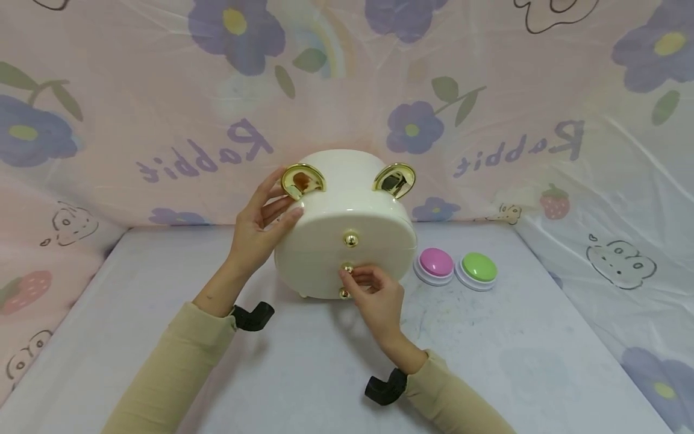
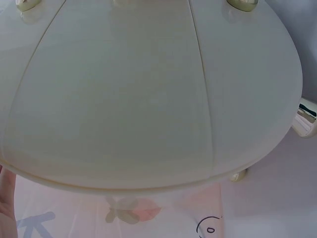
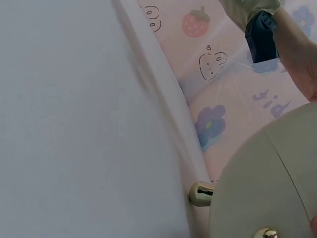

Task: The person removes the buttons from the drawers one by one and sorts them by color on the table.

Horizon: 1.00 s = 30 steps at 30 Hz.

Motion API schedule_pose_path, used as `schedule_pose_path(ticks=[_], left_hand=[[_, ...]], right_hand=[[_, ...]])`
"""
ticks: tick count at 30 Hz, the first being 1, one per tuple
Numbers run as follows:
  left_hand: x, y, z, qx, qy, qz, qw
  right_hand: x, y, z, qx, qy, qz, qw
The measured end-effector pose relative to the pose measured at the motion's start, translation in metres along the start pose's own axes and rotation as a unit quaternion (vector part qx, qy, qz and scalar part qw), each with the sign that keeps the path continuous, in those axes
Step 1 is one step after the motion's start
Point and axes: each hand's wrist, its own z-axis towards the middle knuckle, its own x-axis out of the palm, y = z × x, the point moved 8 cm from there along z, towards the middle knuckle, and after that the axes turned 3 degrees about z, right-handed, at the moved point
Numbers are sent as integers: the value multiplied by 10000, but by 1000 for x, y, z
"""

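A white rounded drawer box [image 1: 311, 256] with gold ears [image 1: 394, 181] stands on the table. Three gold knobs run down its front. My left hand [image 1: 257, 229] rests on its upper left side, thumb on the front edge and fingers reaching behind the left ear. With thumb and fingertips my right hand [image 1: 379, 298] pinches the middle knob [image 1: 347, 267]. Below it the lowest knob [image 1: 344, 293] is partly visible. In the left wrist view the box front [image 2: 109, 99] shows seams between flush drawer faces. Only an edge of the box [image 3: 262, 183] appears in the right wrist view.
A pink push button [image 1: 436, 262] and a green push button [image 1: 479, 267], both on white bases, stand right of the box. Behind and beside the white table [image 1: 303, 374] hangs a printed cloth [image 1: 336, 114]. Each wrist carries a black bracket [image 1: 253, 316].
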Motion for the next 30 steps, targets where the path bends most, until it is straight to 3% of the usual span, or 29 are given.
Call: schedule_pose_path(ticks=[7,13,24,30], left_hand=[[-1,0,0,-69,-8,22,10000],[-1,0,0,-52,-3,44,10000],[0,-1,0,-3,2,20,10000],[0,1,1,-37,72,139,9999]], right_hand=[[3,-18,0,-198,-155,605,9978],[3,-21,-1,-328,-184,814,9960],[2,-22,-3,-183,-277,1174,9925],[0,-20,-5,-241,-333,1157,9924]])
